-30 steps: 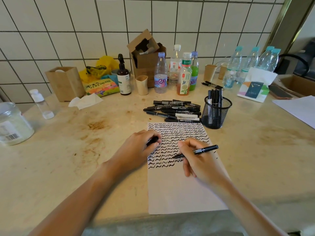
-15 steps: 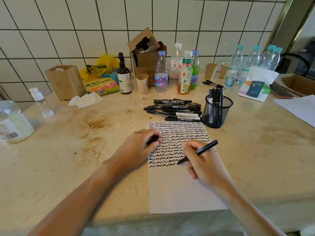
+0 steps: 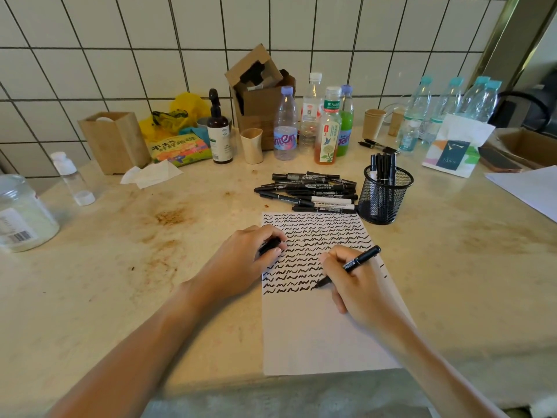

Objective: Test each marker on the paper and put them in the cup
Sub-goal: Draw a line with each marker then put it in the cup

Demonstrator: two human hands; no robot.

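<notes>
A white-tiled wall backs the stained beige counter point(image 3: 120, 267) I'm working at. My right hand point(image 3: 358, 285) grips a black marker point(image 3: 351, 265), its tip touching the paper point(image 3: 316, 336) at the end of the lowest row of squiggles. My left hand point(image 3: 241, 260) rests on the sheet's left edge, fingers curled round the marker cap point(image 3: 269, 246). The black mesh cup point(image 3: 384, 197) stands just beyond the paper's far right corner, several markers upright inside; a pile of markers point(image 3: 310, 193) lies just left of it.

We see a stained bench point(image 3: 126, 285) carrying a paper point(image 3: 325, 336). Just beyond the paper lies a pile of markers point(image 3: 307, 193); a mesh cup point(image 3: 384, 199) stands right of them, bottles point(image 3: 313, 125) behind, a jar point(image 3: 21, 215) far left.
</notes>
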